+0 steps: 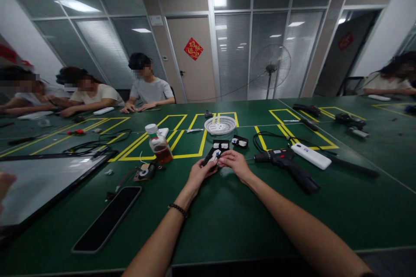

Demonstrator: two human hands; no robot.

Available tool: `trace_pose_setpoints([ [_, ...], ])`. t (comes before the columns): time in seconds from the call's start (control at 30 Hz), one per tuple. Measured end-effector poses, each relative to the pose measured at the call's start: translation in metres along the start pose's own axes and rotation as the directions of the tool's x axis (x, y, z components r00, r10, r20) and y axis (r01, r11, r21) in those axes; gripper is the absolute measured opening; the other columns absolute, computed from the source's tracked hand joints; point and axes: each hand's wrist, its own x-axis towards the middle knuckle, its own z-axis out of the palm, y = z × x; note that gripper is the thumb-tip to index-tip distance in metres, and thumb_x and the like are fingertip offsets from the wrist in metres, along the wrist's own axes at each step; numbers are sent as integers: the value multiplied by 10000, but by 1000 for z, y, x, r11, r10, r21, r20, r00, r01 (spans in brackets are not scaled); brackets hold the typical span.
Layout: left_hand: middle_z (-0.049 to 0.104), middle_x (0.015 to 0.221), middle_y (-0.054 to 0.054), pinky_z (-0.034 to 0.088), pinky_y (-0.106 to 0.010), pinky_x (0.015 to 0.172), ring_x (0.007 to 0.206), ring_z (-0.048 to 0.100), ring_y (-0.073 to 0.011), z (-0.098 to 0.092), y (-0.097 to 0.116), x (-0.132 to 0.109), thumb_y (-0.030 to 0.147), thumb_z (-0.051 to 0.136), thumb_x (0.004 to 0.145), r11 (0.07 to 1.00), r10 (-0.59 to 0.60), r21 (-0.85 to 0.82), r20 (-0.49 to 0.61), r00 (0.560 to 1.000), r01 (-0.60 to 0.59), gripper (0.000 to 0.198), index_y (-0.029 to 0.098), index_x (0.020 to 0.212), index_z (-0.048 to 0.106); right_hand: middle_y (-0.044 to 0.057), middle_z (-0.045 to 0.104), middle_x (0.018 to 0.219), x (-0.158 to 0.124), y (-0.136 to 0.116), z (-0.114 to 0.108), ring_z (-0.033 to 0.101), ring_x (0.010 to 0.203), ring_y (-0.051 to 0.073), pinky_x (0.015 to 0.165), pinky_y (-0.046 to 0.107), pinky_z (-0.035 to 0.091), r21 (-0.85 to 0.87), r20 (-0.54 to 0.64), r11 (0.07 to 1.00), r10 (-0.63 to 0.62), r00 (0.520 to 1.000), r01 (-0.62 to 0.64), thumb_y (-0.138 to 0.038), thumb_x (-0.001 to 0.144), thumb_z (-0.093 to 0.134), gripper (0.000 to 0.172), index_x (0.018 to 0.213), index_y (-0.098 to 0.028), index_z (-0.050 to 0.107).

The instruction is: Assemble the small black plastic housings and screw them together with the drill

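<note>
Near the middle of the green table, my left hand [200,174] is closed on a small black-and-white plastic part [212,156]. My right hand [236,163] meets it from the right, its thumb and fingertips pinched at the part's edge beside a small blue spot. Whatever lies between those fingertips is too small to make out. Just beyond my hands lie two similar black-and-white parts, one straight ahead [221,144] and one to its right [239,141]. A black cordless drill [286,164] rests to the right of my right hand, its bit pointing toward it.
A white round basket [220,126] stands farther back. On the left are a bottle of brown liquid [160,145], a small speaker-like part with wires [144,173], a phone [108,218] and a framed white board [48,186]. A white power strip [311,156] lies right. People sit across the table.
</note>
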Motion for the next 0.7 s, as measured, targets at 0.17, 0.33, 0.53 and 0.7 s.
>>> trace_pose_setpoints([
  [0.17,674,1082,-155,574,-354,843,861,698,-212,1,-1,-1,289,817,668,1000,0,0,-26,1000,0,515,108,1108,618,59,727,816,2,5,-2,714,762,204,843,386,544,26,-52,999,35,998,-34,-315,630,817,333,879,-148,672],
  [0.33,675,1069,-136,577,-335,825,865,697,-206,3,-3,-2,284,837,638,1000,6,17,-43,999,-5,565,129,1126,600,51,715,856,2,9,-2,701,741,173,820,357,555,10,-87,999,45,995,-45,-319,639,807,311,867,-142,690],
  [0.53,663,1105,-140,571,-329,828,898,688,-210,7,-2,-5,305,829,650,999,22,46,-26,999,-21,586,134,1157,589,47,708,834,0,11,0,681,697,167,736,330,568,-48,-95,997,59,994,-63,-340,638,803,323,869,-140,699],
  [0.7,669,1103,-133,570,-304,811,903,682,-198,10,0,-8,300,835,640,996,58,63,-36,998,-55,611,141,1175,588,32,693,839,-1,9,1,664,689,157,698,307,565,-79,-103,995,45,994,-53,-344,641,794,307,857,-156,682],
])
